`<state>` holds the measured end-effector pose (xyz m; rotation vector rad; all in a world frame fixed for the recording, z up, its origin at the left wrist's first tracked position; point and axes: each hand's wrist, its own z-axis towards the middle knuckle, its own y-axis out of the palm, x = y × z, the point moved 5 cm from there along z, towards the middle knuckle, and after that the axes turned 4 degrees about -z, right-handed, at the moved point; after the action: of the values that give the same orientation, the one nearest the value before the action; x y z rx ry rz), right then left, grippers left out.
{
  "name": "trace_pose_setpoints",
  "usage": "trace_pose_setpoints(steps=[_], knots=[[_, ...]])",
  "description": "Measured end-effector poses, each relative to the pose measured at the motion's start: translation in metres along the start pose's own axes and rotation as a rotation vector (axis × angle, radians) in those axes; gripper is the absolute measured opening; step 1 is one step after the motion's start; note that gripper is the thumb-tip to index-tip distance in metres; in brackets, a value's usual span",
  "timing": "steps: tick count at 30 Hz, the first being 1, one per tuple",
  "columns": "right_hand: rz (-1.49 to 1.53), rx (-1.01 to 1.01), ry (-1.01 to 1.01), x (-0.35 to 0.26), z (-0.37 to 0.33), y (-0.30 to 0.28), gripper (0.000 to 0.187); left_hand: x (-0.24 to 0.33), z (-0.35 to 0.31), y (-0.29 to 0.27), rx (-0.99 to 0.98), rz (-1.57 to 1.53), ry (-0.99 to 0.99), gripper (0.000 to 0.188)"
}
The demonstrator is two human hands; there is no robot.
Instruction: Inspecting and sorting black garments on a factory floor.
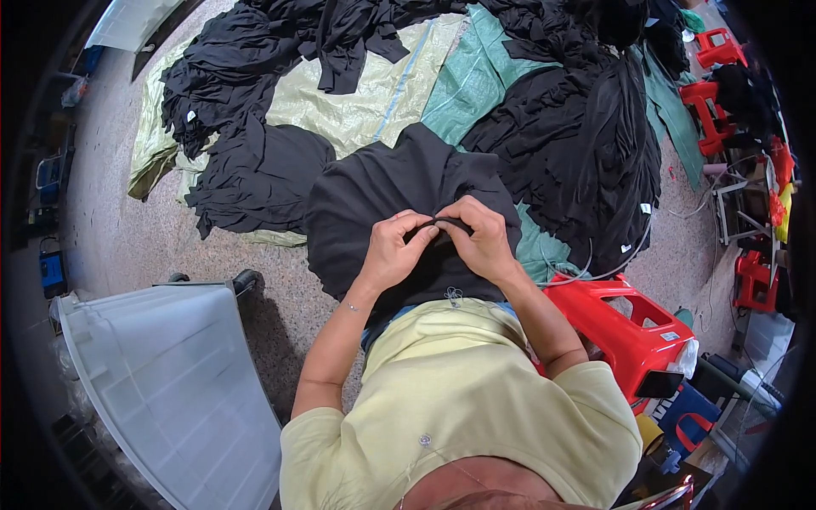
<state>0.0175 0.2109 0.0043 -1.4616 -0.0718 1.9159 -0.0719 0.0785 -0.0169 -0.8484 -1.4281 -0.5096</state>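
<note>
A black garment (374,191) is spread over my lap, its folds fanning out ahead of me. My left hand (397,247) pinches its edge from the left, thumb and fingers closed on the cloth. Close beside it, my right hand (480,240) grips the same edge, and the two thumbs nearly meet. Between the hands the edge is drawn up into a narrow fold. A small tangle of loose thread (455,295) lies on my yellow shirt (433,340), just below the garment.
Heaps of black garments (578,153) lie ahead on a pale yellow woven sheet (340,110) and a green one (476,76). A red plastic stool (625,327) stands at my right, a phone (660,384) near it. A large whitish bin (170,374) on wheels is at my left.
</note>
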Motion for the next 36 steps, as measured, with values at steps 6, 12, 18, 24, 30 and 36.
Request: trace_pose_setpoints(steps=[6, 12, 18, 24, 30, 36], knots=[[0.009, 0.056, 0.037, 0.0, -0.002, 0.003, 0.018, -0.023, -0.006, 0.004, 0.076, -0.495, -0.314, 0.014], [-0.018, 0.025, -0.003, -0.004, -0.003, 0.0, 0.021, -0.027, -0.005, -0.003, 0.039, -0.754, -0.377, 0.011], [-0.084, -0.024, -0.103, -0.011, -0.003, 0.0, 0.024, -0.028, 0.001, -0.005, -0.088, -0.611, -0.452, 0.01], [-0.054, -0.065, -0.081, -0.008, -0.001, 0.001, 0.022, -0.013, 0.0, -0.005, -0.07, -0.208, -0.232, 0.013], [-0.016, -0.061, -0.015, -0.002, -0.005, 0.003, 0.02, -0.008, -0.008, -0.002, -0.009, -0.301, -0.175, 0.011], [0.032, -0.016, 0.041, 0.0, -0.006, 0.005, 0.017, -0.01, -0.011, -0.001, 0.032, -0.286, -0.222, 0.01]])
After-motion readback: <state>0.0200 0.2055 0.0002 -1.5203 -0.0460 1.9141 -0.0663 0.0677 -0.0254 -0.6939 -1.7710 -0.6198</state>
